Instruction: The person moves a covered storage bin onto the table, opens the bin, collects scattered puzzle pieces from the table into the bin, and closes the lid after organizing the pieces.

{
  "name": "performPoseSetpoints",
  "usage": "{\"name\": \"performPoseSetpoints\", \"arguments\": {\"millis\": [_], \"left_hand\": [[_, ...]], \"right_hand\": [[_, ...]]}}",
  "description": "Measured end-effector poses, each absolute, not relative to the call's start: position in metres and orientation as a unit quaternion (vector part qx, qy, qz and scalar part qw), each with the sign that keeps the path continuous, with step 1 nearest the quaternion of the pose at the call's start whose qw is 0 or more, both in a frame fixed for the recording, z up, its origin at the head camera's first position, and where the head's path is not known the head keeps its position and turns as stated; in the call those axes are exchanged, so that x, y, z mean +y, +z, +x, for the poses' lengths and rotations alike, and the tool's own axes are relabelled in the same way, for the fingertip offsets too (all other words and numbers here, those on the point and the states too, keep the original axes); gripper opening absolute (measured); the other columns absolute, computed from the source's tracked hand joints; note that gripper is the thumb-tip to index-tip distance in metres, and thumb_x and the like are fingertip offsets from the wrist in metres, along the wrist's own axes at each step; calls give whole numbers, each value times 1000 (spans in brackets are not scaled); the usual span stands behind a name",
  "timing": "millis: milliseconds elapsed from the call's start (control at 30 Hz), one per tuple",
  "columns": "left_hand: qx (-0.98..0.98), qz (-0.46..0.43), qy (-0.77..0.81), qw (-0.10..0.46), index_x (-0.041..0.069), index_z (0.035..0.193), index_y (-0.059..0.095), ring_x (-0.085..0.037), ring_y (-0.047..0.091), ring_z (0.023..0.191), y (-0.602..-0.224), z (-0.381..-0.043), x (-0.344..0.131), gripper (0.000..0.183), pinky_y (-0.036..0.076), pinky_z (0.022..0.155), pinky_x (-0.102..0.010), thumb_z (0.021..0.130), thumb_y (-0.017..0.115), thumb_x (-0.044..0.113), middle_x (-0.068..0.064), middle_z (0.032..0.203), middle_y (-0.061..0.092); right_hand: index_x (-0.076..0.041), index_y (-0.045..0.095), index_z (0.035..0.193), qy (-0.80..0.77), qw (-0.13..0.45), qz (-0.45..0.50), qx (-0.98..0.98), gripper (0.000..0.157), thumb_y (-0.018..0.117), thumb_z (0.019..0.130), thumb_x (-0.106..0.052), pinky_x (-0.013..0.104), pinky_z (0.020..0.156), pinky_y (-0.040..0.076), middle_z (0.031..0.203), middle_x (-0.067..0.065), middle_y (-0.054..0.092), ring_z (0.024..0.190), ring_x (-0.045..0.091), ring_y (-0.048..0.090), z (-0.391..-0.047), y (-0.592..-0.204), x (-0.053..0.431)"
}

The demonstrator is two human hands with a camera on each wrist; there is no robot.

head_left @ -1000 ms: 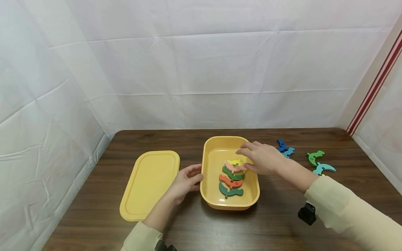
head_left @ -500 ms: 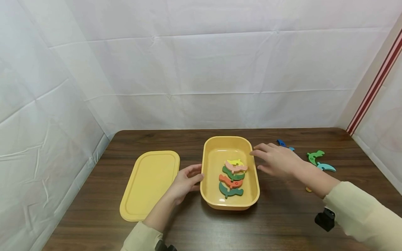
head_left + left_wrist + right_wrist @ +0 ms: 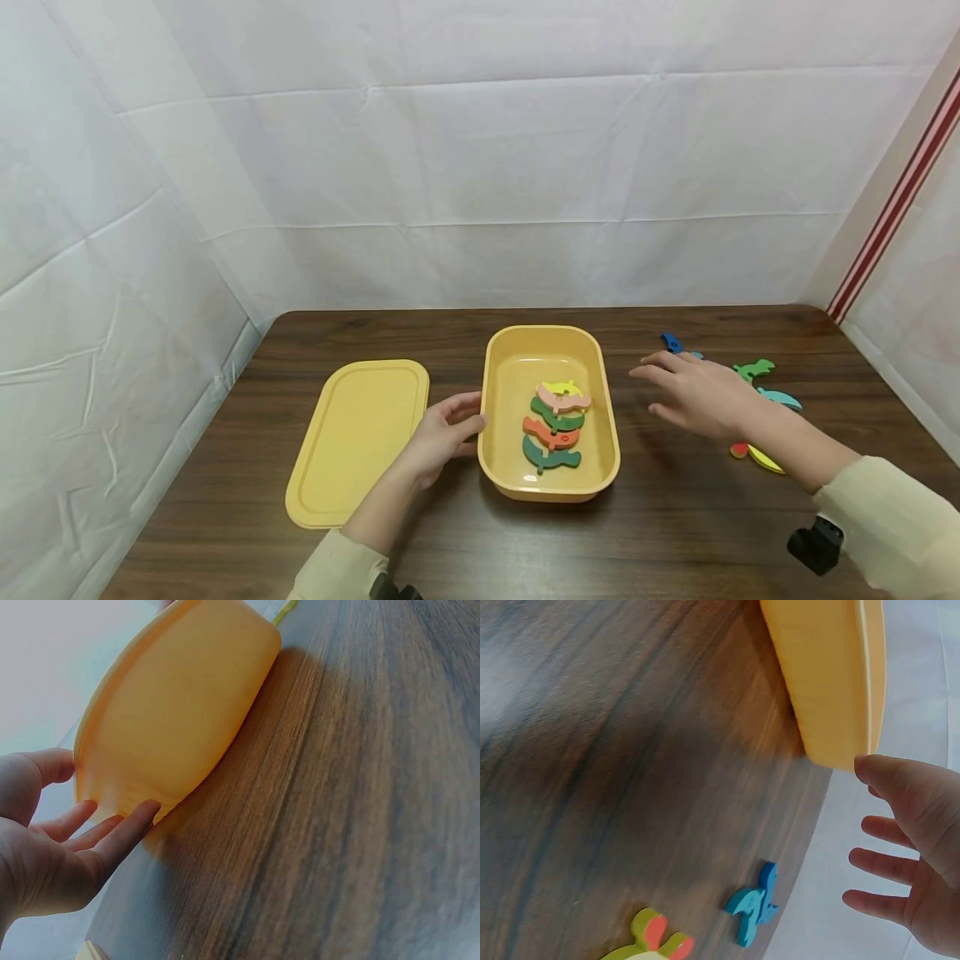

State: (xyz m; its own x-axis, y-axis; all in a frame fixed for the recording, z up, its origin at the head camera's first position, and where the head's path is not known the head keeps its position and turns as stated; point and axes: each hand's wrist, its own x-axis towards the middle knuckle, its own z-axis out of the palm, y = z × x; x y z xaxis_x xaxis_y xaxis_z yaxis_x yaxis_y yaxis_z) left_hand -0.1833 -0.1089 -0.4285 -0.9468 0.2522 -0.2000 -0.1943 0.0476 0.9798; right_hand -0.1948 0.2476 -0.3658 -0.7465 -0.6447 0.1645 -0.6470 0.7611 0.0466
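Note:
A yellow plastic bin [image 3: 517,354] stands in the middle of the table. Lying inside it is a row of flat animal-shaped pieces: yellow, pink [image 3: 561,402], green, orange [image 3: 551,435] and dark teal [image 3: 551,457]. My left hand [image 3: 446,433] rests its thumb and fingertips against the bin's left outer wall, thumb close to the rim in the left wrist view. To the right of the bin, my right hand [image 3: 705,396] hovers over the table with fingers spread and nothing held. It partly covers a blue piece [image 3: 672,342] and a light green piece [image 3: 757,367] in the head view.
Left of the bin lies a flat yellow lid [image 3: 367,433]. More pieces lie at the right, including a turquoise one [image 3: 782,399] and a yellow one [image 3: 767,460] beneath my right forearm. White sheeting [image 3: 480,192] hangs behind the table.
My right hand has moved from over the bin to the right, past its rim and out above the table. My left hand, the bin and the pieces inside stay put.

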Motion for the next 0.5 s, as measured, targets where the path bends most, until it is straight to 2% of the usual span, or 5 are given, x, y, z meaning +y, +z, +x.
{"name": "performPoseSetpoints", "arguments": {"millis": [233,500], "left_hand": [[707,19,688,165,3,132,46,-24,59,105,-427,-182,-110,45,55,79,-38,89,58,12,-19,132,50],[707,21,688,162,2,131,46,-24,60,102,-427,-182,-109,45,55,79,-39,89,58,12,-20,131,50]], "right_hand": [[-12,55,124,5,85,339,-937,49,68,81,-31,47,74,53,122,15,54,102,38,57,-188,-371,261],[-13,53,127,7,84,333,-939,55,70,79,-34,48,75,52,125,13,52,104,36,56,-180,-376,276]]}}
